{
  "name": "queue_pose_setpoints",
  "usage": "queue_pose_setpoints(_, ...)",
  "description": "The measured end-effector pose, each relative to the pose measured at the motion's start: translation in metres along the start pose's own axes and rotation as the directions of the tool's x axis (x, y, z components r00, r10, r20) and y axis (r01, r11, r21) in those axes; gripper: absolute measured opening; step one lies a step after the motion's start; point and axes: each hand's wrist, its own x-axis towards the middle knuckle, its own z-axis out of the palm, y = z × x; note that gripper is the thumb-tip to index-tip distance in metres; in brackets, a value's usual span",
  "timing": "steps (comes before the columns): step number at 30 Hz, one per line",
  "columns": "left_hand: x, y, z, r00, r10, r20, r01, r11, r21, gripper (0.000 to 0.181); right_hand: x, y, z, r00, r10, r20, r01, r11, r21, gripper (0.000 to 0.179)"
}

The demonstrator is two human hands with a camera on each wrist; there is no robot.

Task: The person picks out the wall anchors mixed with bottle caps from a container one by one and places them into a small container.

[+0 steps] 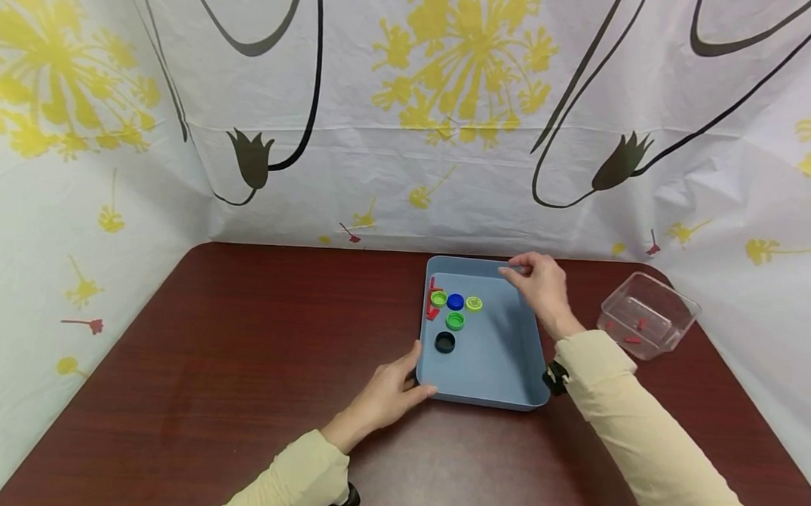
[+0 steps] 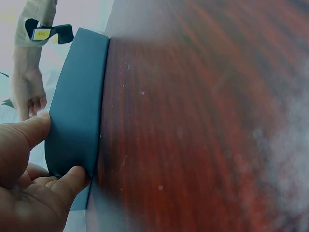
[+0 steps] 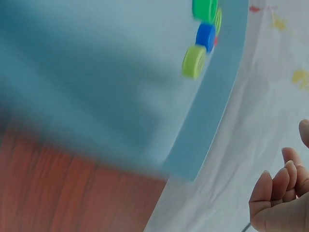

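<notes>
A shallow blue-grey tray (image 1: 499,348) lies on the table. My left hand (image 1: 387,394) grips its near left corner, thumb by the near rim and fingers along the left side; the left wrist view shows the fingertips against the outer wall. Over the far right part of the tray hovers my right hand (image 1: 543,288), fingers loosely bent, thumb apart, nothing visible between them. Inside the tray, towards the left, sit round plastic caps: light green (image 1: 439,299), blue (image 1: 455,302), yellow-green (image 1: 474,304), green (image 1: 455,321) and black (image 1: 445,341). Small red pieces (image 1: 433,313) lie along the left wall.
Right of the tray stands a clear plastic box (image 1: 650,316) with a few small red pieces (image 1: 633,340) in it. The dark red-brown table (image 1: 293,339) spreads to the left. A white patterned cloth (image 1: 355,160) hangs behind and along both sides.
</notes>
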Motion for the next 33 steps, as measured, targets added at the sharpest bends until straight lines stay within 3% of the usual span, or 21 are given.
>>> queue_pose_setpoints(9,-0.001,0.000,0.000,1.000,-0.009,0.000,0.009,1.000,-0.016,0.075,-0.001,-0.028,0.030,0.991,-0.042,0.126,0.034,0.997,0.062,0.023)
queue_pose_setpoints(21,0.000,0.000,0.000,1.000,0.005,-0.002,-0.005,1.000,-0.024,0.074,-0.012,-0.028,0.061,0.962,-0.077,0.264,0.081,0.997,-0.005,0.024)
queue_pose_setpoints(33,0.000,-0.002,0.000,1.000,0.015,-0.008,-0.016,0.999,-0.031,0.075,-0.012,-0.028,0.079,0.922,-0.187,0.339,0.208,0.978,-0.026,0.018)
